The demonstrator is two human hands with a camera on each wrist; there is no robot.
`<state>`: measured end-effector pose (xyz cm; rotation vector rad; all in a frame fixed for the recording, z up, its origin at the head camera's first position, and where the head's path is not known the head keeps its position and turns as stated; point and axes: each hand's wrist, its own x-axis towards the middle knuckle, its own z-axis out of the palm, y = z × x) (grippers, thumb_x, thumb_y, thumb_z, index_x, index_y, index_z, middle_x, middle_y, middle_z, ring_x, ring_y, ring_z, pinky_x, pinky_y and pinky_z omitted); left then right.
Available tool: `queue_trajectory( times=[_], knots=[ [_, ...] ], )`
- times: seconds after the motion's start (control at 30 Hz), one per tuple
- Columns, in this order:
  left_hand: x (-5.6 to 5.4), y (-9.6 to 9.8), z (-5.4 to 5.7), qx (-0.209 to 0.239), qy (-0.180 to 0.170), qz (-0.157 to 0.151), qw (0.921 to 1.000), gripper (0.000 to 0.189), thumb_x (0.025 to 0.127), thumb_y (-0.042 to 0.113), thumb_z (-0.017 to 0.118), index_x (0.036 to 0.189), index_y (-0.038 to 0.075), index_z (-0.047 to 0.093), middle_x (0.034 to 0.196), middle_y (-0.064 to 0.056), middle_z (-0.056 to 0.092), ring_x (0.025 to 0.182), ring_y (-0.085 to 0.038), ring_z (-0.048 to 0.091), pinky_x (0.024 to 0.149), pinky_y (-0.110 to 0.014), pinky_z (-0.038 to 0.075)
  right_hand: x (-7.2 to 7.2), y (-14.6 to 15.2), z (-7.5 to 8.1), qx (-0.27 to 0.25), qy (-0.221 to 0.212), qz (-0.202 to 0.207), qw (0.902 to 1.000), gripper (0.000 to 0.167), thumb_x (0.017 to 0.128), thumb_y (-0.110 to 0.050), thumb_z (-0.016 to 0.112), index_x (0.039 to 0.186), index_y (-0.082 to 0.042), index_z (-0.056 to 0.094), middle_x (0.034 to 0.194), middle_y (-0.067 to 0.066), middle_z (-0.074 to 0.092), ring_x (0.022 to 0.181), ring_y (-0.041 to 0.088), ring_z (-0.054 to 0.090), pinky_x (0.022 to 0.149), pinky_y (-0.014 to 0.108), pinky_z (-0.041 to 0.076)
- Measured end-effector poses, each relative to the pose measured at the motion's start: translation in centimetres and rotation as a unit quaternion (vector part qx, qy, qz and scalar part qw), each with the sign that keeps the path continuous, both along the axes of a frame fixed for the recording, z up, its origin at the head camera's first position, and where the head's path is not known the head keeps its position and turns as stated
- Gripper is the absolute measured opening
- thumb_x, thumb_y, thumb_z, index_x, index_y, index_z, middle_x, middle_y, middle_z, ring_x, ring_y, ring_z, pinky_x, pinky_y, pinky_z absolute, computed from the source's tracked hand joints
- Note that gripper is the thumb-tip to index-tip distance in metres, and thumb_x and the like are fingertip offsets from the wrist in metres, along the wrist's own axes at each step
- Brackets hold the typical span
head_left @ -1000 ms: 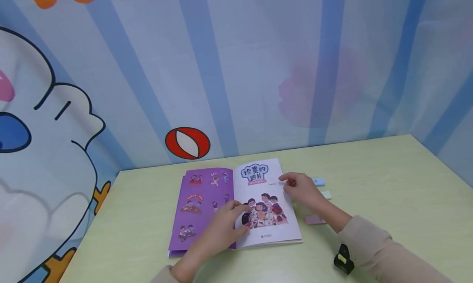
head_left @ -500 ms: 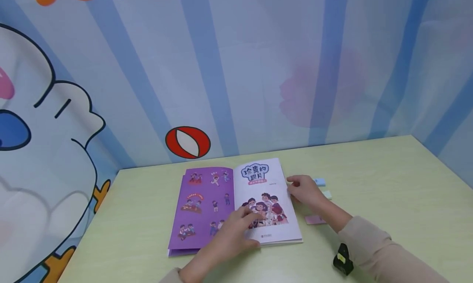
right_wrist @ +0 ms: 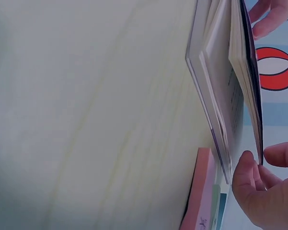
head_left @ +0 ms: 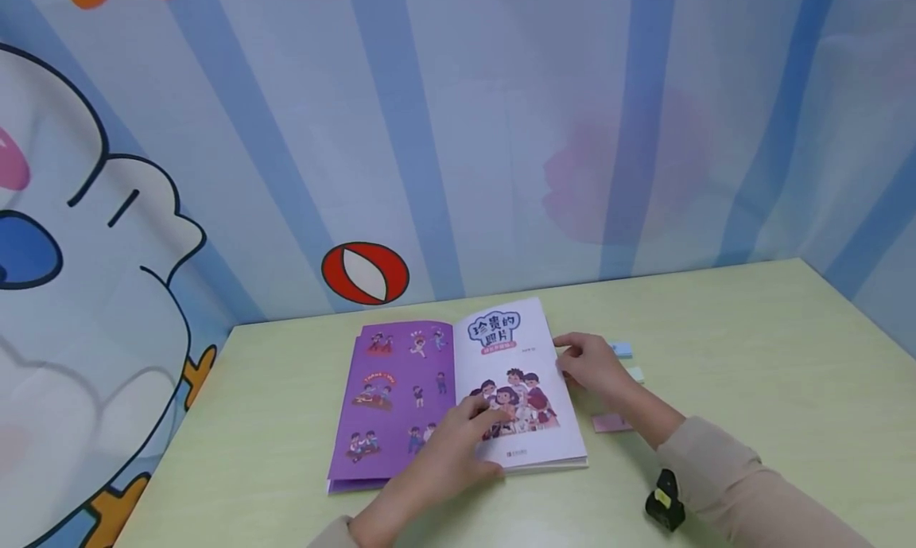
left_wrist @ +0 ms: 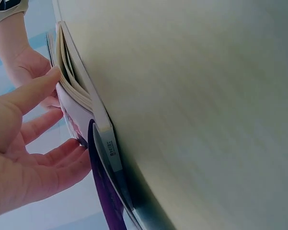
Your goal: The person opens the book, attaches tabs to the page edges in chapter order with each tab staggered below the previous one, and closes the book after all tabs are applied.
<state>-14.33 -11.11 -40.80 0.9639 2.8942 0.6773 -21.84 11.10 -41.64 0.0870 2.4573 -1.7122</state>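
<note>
A book (head_left: 525, 445) lies open on the table, purple printed sheet on the left, white title page with cartoon children on the right. My left hand (head_left: 452, 451) rests on the white page near its lower edge, fingers spread. In the left wrist view its thumb (left_wrist: 36, 93) touches the page edges. At the book's right side, my right hand (head_left: 590, 365) pinches the outer edge of a stack of pages (right_wrist: 247, 84), between thumb and fingers in the right wrist view. That stack stands lifted off the pages beneath it.
Small blue (head_left: 621, 350), pale green (head_left: 635, 375) and pink (head_left: 610, 423) blocks lie right of the book, partly behind the right arm. A small black object with a yellow patch (head_left: 665, 502) sits nearer. A printed cloth backdrop (head_left: 501, 134) stands behind the table.
My left hand has slid right and slightly down across the white page. The right hand has moved from above the page to its right edge, and the pages have risen slightly there.
</note>
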Motion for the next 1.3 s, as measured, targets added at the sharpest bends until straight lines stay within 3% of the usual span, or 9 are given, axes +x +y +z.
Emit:
queue_trajectory(
  times=[0.43, 0.87, 1.3],
  knots=[
    [0.2, 0.0, -0.1, 0.008, -0.011, 0.005, 0.9999, 0.058, 0.068, 0.015, 0.082, 0.122, 0.013, 0.059, 0.122, -0.011, 0.051, 0.11, -0.027, 0.05, 0.093, -0.042, 0.044, 0.3, -0.2, 0.9, -0.021, -0.003, -0.013, 0.9997, 0.04, 0.087, 0.001, 0.053, 0.127, 0.007, 0.05, 0.089, 0.013, 0.053, 0.066, 0.015, 0.052, 0.06, 0.026, 0.049],
    [0.2, 0.1, -0.1, 0.007, -0.017, 0.006, 0.9998, 0.057, 0.07, 0.015, 0.081, 0.123, 0.014, 0.059, 0.124, -0.011, 0.05, 0.112, -0.027, 0.049, 0.094, -0.043, 0.043, 0.9, -0.5, 1.6, 0.032, 0.031, 0.001, 0.999, 0.042, 0.087, 0.001, 0.051, 0.128, 0.011, 0.048, 0.098, 0.019, 0.056, 0.067, 0.014, 0.054, 0.064, 0.03, 0.054],
    [0.0, 0.1, -0.2, -0.002, -0.019, 0.007, 0.9998, 0.059, 0.069, 0.016, 0.081, 0.124, 0.014, 0.058, 0.126, -0.012, 0.049, 0.114, -0.028, 0.048, 0.096, -0.044, 0.042, 0.7, -0.4, 1.8, 0.065, 0.044, 0.003, 0.9969, 0.043, 0.087, 0.0, 0.053, 0.128, 0.009, 0.049, 0.096, 0.016, 0.057, 0.065, 0.017, 0.053, 0.056, 0.029, 0.049]
  ],
)
